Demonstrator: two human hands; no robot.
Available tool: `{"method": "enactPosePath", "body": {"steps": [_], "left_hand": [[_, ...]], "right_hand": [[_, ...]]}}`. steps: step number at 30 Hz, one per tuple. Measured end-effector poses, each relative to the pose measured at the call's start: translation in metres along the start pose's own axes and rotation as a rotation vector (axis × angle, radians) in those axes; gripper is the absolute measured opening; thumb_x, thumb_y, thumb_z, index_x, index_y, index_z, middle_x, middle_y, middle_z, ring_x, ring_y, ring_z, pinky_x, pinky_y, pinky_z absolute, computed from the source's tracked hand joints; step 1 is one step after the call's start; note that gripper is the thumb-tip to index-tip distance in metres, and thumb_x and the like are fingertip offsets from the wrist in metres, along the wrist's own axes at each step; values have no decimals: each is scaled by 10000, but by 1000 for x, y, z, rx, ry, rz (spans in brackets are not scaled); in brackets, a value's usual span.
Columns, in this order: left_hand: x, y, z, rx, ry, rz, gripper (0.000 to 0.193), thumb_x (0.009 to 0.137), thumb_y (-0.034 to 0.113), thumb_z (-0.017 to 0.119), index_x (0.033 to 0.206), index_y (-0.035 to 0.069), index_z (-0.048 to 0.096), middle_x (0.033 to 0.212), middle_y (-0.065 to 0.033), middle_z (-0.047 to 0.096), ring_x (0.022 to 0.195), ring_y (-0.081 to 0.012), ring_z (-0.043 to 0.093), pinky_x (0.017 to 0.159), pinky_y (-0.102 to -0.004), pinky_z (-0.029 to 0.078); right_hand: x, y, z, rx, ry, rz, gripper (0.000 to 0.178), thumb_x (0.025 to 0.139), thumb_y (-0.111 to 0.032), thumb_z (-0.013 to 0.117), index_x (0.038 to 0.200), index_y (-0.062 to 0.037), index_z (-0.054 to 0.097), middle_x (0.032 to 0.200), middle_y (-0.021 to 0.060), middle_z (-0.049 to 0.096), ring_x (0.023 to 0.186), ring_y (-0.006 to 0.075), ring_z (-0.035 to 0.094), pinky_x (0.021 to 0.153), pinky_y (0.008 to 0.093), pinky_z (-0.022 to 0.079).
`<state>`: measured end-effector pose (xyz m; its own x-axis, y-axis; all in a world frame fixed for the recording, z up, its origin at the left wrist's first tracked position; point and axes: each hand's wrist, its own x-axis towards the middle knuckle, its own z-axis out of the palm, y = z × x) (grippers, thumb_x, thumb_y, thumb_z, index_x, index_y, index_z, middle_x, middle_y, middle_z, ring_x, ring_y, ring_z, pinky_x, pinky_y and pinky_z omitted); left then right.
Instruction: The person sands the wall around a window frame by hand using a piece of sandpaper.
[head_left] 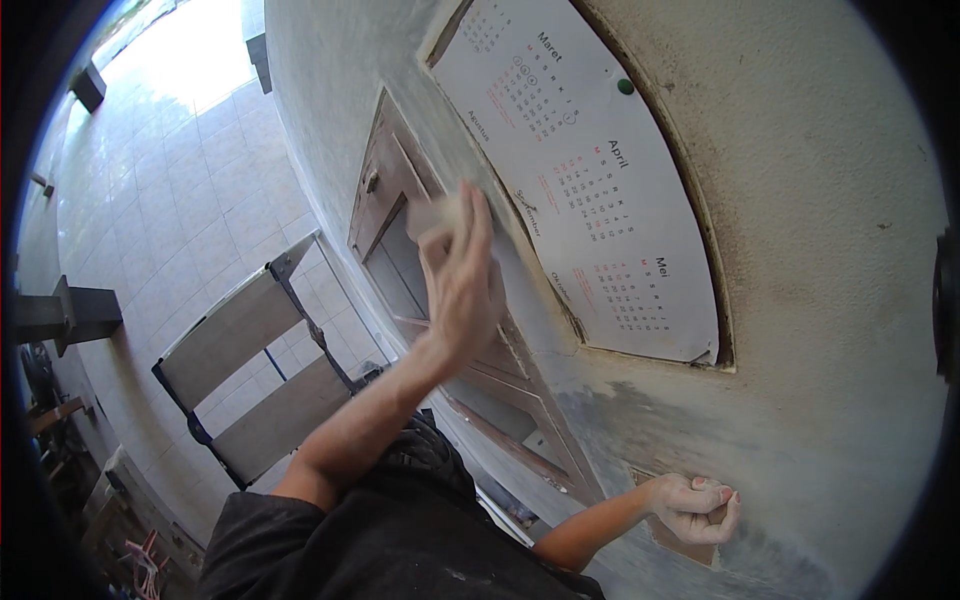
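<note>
Calendar (600,130) risked tearing.
Left hand (462,285), straight-fingered beside it, might have snagged it; right hand (695,510) curled below it; holds unclear.

A pale plastered wall (840,220) spans the right side, smudged with darker grey patches. Against it hangs a white calendar sheet (590,190), fixed with a green pin (626,87) and bordered by a stained brown edge. To the left spreads a floor (200,175) of light tiles, where a stepladder (232,337) stands, its feet hard to make out.
</note>
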<state>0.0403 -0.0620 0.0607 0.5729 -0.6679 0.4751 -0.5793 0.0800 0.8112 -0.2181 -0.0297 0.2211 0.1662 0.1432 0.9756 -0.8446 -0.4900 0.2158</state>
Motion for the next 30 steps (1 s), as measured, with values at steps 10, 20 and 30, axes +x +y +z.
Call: {"method": "enactPosePath", "body": {"steps": [10,20,30], "left_hand": [[14,-3,5,17,157,11,766,688,-156,547,1426,-87,353,1511,-239,339,1064,-287,440,972,-363,292],[18,3,5,-52,143,-73,733,745,-159,495,1450,-97,302,1507,-296,283,1320,-274,449,1020,-341,251],[19,6,4,-76,185,-90,728,701,-139,528,1411,-89,374,1519,-237,326,1030,-278,414,944,-329,287]], "right_hand": [[1,1,0,18,1,-28,122,885,45,453,994,46,507,483,-44,369,355,50,280,341,217,187],[1,-1,4,12,14,7,105,884,35,456,975,44,507,492,-47,360,366,54,292,351,220,207],[3,1,1,15,10,-23,105,888,29,449,974,43,507,497,-53,354,370,52,290,354,221,208]]}}
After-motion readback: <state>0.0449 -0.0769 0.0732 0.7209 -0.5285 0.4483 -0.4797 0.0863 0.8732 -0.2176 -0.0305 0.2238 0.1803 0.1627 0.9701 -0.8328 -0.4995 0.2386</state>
